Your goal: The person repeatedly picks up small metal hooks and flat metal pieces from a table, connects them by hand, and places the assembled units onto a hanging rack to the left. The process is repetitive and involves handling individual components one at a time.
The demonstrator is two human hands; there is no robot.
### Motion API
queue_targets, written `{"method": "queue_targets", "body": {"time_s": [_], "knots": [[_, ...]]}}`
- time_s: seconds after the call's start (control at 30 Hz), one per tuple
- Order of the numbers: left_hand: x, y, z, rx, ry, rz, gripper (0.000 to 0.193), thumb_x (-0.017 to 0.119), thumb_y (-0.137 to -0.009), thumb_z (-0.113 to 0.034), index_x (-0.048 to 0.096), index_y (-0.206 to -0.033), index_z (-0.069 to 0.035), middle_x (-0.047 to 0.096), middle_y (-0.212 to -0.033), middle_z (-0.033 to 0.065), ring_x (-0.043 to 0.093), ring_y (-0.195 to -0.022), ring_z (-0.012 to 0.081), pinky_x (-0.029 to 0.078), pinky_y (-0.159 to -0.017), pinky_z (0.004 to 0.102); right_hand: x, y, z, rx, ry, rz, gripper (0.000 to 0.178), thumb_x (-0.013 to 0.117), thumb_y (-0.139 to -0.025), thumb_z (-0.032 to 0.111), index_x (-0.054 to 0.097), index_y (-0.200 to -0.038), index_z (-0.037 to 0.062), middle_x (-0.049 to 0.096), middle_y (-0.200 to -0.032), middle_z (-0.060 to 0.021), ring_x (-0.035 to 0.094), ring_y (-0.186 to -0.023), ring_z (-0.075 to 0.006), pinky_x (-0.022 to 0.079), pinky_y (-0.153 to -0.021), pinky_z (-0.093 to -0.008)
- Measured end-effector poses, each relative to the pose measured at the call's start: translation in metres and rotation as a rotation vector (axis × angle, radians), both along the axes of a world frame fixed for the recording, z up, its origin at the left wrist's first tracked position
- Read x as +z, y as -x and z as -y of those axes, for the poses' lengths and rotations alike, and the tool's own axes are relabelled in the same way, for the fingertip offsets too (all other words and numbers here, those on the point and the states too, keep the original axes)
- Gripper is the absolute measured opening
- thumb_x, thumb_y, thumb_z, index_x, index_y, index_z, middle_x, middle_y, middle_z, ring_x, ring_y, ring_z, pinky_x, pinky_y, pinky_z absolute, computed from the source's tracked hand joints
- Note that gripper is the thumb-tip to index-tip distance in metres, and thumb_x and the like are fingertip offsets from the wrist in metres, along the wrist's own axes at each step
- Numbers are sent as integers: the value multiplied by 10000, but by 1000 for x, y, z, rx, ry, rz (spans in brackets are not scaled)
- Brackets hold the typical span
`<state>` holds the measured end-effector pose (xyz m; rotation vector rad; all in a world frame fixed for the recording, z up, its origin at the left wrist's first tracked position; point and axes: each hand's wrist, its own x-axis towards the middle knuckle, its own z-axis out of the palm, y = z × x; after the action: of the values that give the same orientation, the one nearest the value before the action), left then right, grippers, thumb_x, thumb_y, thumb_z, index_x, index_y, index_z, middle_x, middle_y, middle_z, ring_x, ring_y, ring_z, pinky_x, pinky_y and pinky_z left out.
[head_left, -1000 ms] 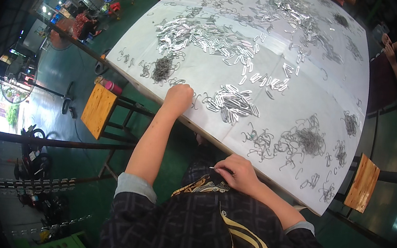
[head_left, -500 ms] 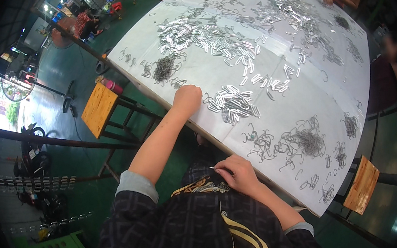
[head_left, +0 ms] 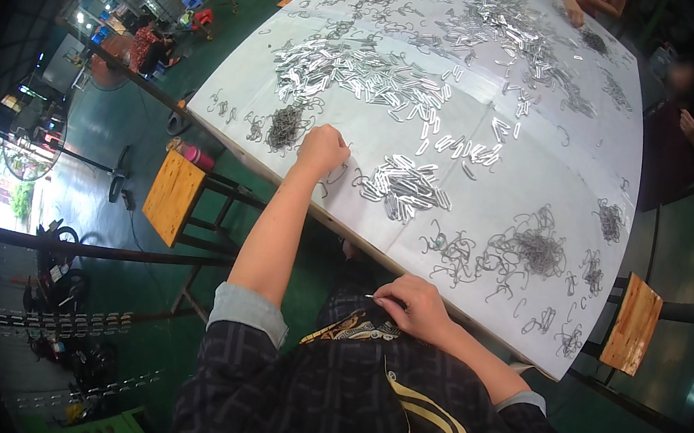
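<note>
Left hand (head_left: 323, 150) scooted toward 11 o'clock, can't tell its grip tbh; right hand (head_left: 415, 305) pinches a pale bit (head_left: 370, 296)

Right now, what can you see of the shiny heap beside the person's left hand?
The shiny heap is a loose pile of slim, silvery pieces, seemingly metal, many looking like narrow loops with rounded ends. They overlap at varied angles on the pale tabletop, near its front edge. The left hand is to its left, not touching it.
</note>
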<state>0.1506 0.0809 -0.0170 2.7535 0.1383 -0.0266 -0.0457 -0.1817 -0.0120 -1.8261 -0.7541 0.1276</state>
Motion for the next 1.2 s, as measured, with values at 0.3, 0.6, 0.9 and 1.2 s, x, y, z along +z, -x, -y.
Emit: {"method": "queue_targets", "body": {"time_s": [0.3, 0.6, 0.9, 1.2], "knots": [[-7, 26, 0, -91, -263, -163, 102, 659, -708, -76, 707, -774, -15, 688, -804, 215, 685, -767, 358, 559, -730, 411, -1, -1, -2, 10, -11, 15, 109, 730, -751, 30, 682, -846, 55, 632, -732, -78, 600, -688, -251, 475, -627, -342], [-3, 33, 20, -152, -396, -60, 118, 619, -716, -77, 690, -777, -5, 676, -817, 207, 673, -827, 371, 547, -751, 431, 1, -2, -4, 25, -10, 19, 107, 728, -753, 30, 684, -848, 56, 633, -735, -75, 598, -685, -247, 472, -621, -341], [3, 32, 26, -173, -411, -49, 104, 636, -735, -58, 700, -807, -22, 693, -835, 197, 693, -816, 343, 566, -718, 406, 0, -1, -1, 14, 20, 14, 113, 726, -751, 29, 683, -852, 54, 640, -733, -78, 608, -699, -247, 479, -636, -341], [15, 26, 25, -47, -321, -55, 147, 649, -735, -112, 713, -821, -11, 692, -829, 196, 683, -814, 358, 550, -759, 434, 3, 0, -2, 9, 28, 18, 117, 725, -757, 31, 680, -862, 56, 643, -743, -80, 609, -707, -248, 480, -642, -340]]}}
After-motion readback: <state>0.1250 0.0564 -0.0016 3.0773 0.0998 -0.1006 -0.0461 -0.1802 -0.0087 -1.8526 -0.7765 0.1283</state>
